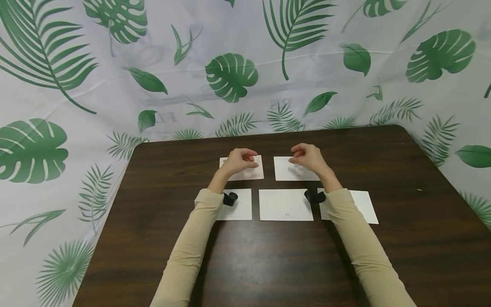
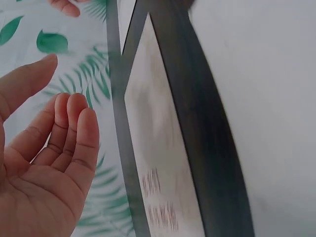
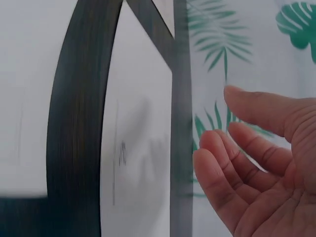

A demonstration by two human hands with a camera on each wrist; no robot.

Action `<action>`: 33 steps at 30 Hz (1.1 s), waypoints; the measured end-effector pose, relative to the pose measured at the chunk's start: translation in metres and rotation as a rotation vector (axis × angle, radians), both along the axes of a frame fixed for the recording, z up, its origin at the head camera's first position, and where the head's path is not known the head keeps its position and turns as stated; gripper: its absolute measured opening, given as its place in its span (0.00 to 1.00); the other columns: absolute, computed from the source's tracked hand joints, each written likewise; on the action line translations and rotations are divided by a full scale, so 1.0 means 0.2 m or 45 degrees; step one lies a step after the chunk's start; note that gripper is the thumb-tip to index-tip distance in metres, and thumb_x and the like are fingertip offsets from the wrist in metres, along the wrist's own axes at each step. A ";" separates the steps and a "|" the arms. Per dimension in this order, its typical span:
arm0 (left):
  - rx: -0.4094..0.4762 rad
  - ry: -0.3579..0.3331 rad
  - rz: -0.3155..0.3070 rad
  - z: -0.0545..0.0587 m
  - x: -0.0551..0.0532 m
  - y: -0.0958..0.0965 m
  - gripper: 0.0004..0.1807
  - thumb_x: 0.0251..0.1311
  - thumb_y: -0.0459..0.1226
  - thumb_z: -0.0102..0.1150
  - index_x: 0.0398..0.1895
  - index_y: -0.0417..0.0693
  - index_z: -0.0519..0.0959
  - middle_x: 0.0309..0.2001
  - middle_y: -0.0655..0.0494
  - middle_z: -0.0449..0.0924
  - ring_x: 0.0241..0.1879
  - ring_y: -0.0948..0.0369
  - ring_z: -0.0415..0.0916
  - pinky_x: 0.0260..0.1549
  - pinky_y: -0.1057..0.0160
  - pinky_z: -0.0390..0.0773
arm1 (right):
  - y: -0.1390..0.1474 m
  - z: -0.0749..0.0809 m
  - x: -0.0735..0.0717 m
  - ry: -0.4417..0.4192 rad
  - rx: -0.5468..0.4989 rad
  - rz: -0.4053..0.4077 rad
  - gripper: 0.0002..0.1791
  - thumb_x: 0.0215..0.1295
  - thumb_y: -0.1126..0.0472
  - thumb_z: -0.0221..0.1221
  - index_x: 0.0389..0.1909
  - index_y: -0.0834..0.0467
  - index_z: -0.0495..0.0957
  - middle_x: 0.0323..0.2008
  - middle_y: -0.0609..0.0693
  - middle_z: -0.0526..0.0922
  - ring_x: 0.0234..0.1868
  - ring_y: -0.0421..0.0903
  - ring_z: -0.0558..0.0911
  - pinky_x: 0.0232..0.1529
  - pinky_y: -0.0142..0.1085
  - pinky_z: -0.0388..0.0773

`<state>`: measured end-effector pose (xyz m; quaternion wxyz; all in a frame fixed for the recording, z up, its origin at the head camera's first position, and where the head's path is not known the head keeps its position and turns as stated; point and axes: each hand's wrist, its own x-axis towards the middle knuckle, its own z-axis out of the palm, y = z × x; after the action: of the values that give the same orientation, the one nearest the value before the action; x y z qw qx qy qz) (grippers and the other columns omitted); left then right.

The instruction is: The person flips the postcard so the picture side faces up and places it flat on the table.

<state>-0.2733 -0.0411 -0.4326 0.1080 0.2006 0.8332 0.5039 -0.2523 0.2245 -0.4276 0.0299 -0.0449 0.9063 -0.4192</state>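
My left hand [image 1: 239,161] hovers over the back left paper card [image 1: 253,172], thumb and fingers loosely bent with a gap between them. Brownish-red print [image 2: 163,217] shows on that card in the left wrist view. Above the back right card [image 1: 281,170] is my right hand [image 1: 308,157], its fingers relaxed and holding nothing; the right wrist view shows a thin line and small dark marks on this card [image 3: 133,163]. A front row has a left card [image 1: 241,209], a middle card [image 1: 285,204] and a right card [image 1: 364,204]. My forearms partly cover the outer two.
All the cards lie flat on a dark wood-grain table [image 1: 268,264]. A white cloth with green leaf prints [image 1: 184,85] hangs behind the table's back edge. A tiny yellowish mark [image 1: 419,189] shows on the right side. Black wrist cameras [image 1: 230,198] sit at both cuffs.
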 end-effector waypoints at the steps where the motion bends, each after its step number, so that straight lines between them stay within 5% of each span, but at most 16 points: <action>1: 0.002 -0.002 -0.004 0.00 0.00 0.02 0.20 0.49 0.29 0.68 0.47 0.31 0.78 0.30 0.51 0.76 0.30 0.61 0.72 0.31 0.71 0.70 | 0.01 0.00 0.00 -0.002 -0.006 -0.002 0.21 0.56 0.64 0.65 0.50 0.68 0.75 0.35 0.59 0.79 0.35 0.51 0.77 0.31 0.33 0.71; 9: -0.004 -0.042 -0.031 -0.02 0.02 0.18 0.21 0.49 0.29 0.67 0.49 0.33 0.77 0.37 0.43 0.78 0.32 0.60 0.72 0.32 0.70 0.71 | 0.12 -0.03 0.01 -0.061 0.021 -0.049 0.23 0.55 0.63 0.65 0.51 0.67 0.74 0.38 0.59 0.77 0.40 0.52 0.75 0.37 0.36 0.70; 23: -0.095 -0.114 0.023 -0.09 -0.03 0.39 0.25 0.50 0.32 0.67 0.52 0.34 0.73 0.34 0.51 0.77 0.32 0.61 0.71 0.31 0.72 0.69 | 0.30 -0.10 0.01 -0.124 0.100 -0.045 0.30 0.53 0.65 0.67 0.56 0.69 0.70 0.49 0.65 0.70 0.43 0.56 0.69 0.43 0.43 0.68; 28: -0.133 -0.165 0.059 -0.13 -0.07 0.42 0.29 0.49 0.33 0.68 0.55 0.35 0.71 0.36 0.48 0.77 0.35 0.56 0.74 0.38 0.64 0.73 | 0.34 -0.12 0.01 -0.152 0.086 -0.053 0.31 0.52 0.67 0.67 0.57 0.70 0.68 0.50 0.66 0.70 0.45 0.57 0.69 0.47 0.45 0.68; 33: -0.151 -0.137 0.058 -0.43 -0.28 0.46 0.32 0.43 0.37 0.73 0.55 0.40 0.72 0.31 0.53 0.77 0.32 0.58 0.74 0.36 0.63 0.75 | 0.35 -0.14 0.00 -0.196 0.082 -0.063 0.31 0.50 0.68 0.67 0.56 0.71 0.69 0.48 0.64 0.70 0.46 0.56 0.69 0.50 0.45 0.67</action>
<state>-0.3296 0.0507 -0.5178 0.1529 0.1475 0.8589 0.4659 -0.2521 0.2951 -0.4547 0.0907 0.0111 0.9152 -0.3925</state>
